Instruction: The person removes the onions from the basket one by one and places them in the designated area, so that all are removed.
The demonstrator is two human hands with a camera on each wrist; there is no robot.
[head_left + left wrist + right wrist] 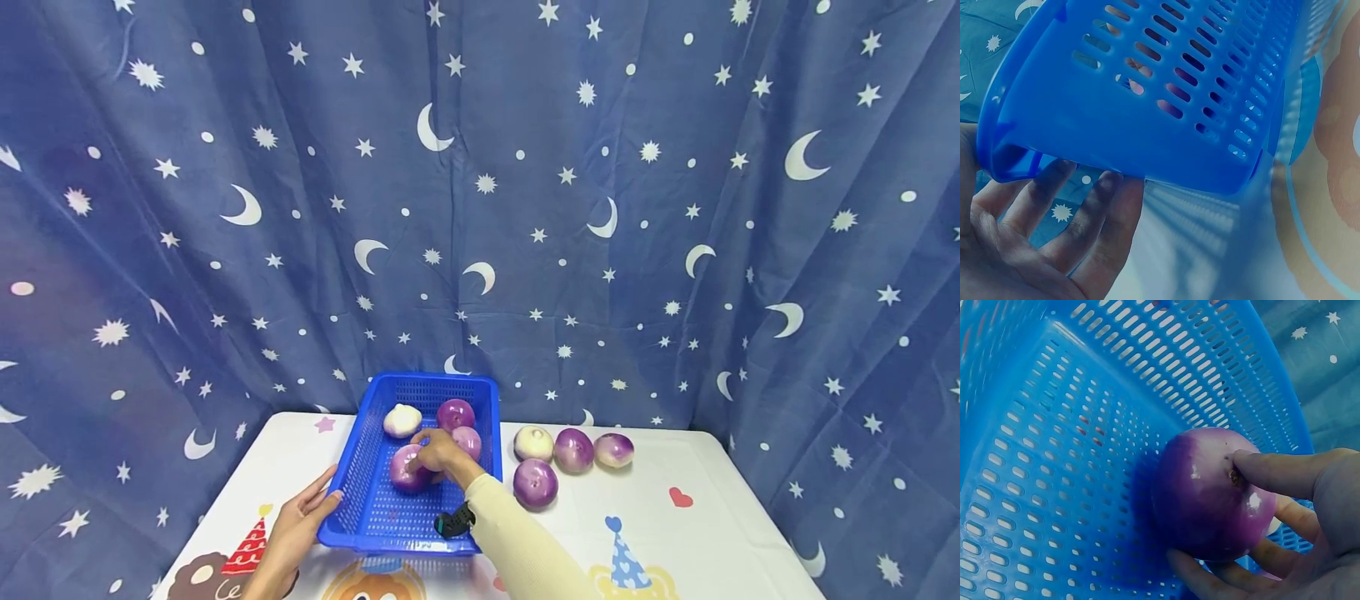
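Observation:
My right hand [442,454] reaches into a blue plastic basket [491,467] and grips a purple onion [1204,494]; the thumb lies by its stem end and the fingers curl round the far side. Behind that hand in the head view are two more purple onions, one [455,414] at the back and a paler one [467,442] partly covered by the hand. A whitish bulb [402,421] sits in the back left of the basket. On the basket's left side, my left hand [300,521] holds the rim, thumb above and fingertips [1110,181] against the outer wall.
Right of the basket, a pale bulb [534,444] and three purple onions [536,484] stand grouped on a white table cover [712,533] with printed cartoon figures. A blue curtain [637,292] with moons and stars hangs behind the table. A black band [454,522] circles my right wrist.

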